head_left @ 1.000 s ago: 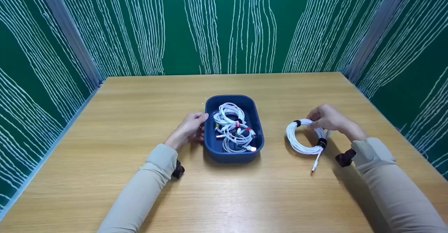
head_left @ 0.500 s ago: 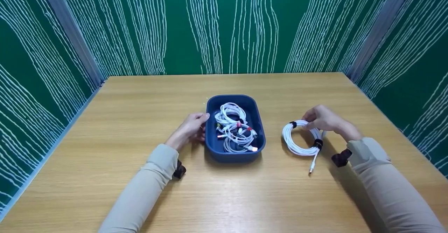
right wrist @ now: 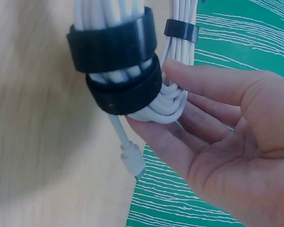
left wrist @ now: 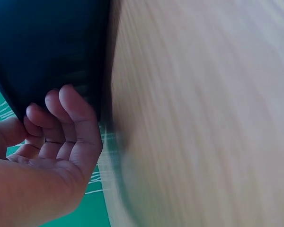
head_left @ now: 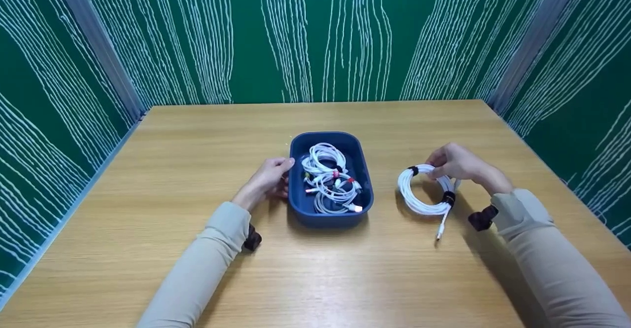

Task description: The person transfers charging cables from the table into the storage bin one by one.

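My right hand pinches a coiled white cable by its far right part, thumb on one side and fingers on the other. Black straps bind the coil, and one cable end with a metal-tipped plug hangs down. At the left side of a dark blue bin, my left hand has its thumb at the rim and its curled fingers against the outer wall. Inside the bin lie several coiled white cables, some with red or black ties.
The wooden table carries the bin near its middle, and the held coil is to the bin's right. Green walls with white wavy lines border the table at the back and sides.
The right hand and its coiled cable have shifted a little to the left, toward the bin. The left hand and bin keep their places.
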### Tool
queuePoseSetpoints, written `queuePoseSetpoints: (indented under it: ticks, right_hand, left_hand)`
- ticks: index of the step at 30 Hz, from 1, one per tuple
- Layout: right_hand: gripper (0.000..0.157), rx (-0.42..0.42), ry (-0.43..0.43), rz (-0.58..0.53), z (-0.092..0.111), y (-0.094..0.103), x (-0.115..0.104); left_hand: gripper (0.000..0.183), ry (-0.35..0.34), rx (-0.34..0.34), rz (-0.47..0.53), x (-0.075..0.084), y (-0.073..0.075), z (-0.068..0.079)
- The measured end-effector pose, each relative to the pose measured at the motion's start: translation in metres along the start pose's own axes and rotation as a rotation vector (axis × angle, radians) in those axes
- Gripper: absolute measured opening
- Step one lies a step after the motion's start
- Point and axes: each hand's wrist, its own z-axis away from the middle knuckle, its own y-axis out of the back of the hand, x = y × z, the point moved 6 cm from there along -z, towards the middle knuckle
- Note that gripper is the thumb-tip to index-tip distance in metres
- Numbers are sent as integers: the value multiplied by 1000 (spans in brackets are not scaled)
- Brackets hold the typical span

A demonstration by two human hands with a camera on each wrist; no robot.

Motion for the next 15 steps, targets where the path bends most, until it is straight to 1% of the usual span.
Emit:
queuePoseSetpoints:
  ticks: [8,15]
  right_hand:
    - [20,-10,-7,-16,0,3,-9]
    - [17,-9,16,-21,-3,7,-21]
  left_hand:
    - [33,18,8,-26,1,1,0]
    - [31,29,5,-30,2,0,1]
